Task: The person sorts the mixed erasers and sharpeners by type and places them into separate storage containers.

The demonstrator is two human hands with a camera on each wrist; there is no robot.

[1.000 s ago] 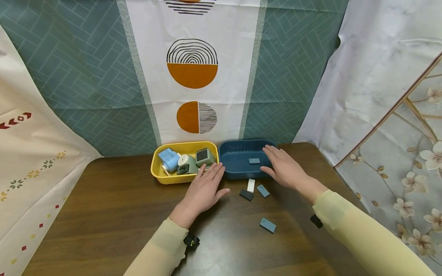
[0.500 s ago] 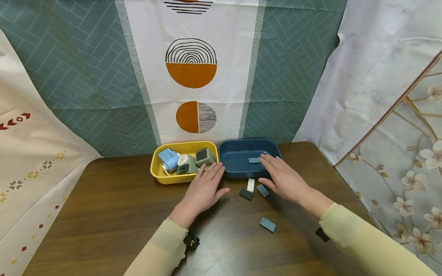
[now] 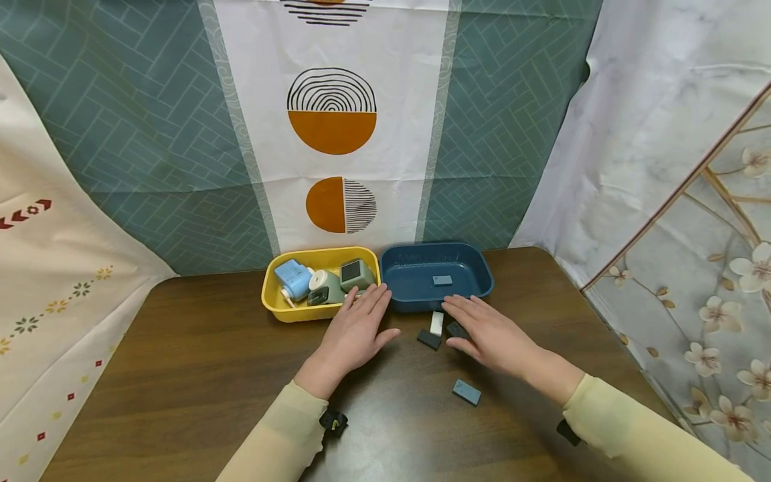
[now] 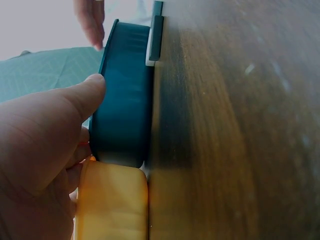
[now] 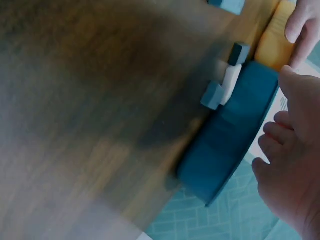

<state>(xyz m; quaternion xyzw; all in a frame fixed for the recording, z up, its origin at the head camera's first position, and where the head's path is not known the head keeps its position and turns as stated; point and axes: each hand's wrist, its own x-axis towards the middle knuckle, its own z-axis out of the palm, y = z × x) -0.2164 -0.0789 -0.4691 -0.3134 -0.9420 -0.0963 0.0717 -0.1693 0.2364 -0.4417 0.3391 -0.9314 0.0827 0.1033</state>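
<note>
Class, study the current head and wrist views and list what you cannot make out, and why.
Head view: one end of the block by the right hand, covered by that hand.
Head view: marks on the nearest blue-grey block, too small to read.
Right wrist view: the rest of that nearest block, cut off by the top edge.
Left wrist view: inside the blue tray, hidden by its wall.

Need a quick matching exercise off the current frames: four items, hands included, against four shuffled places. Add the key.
Items
1. right hand
2. white block
3. light blue item
4. left hand

Places, head view
A. on the table, between the black block and the blue tray
B. by the near corners where the blue tray and yellow tray meet
C. covering part of a dark-looking block
D. inside the yellow tray

Pairs: 1-C, 2-A, 3-D, 4-B
</note>
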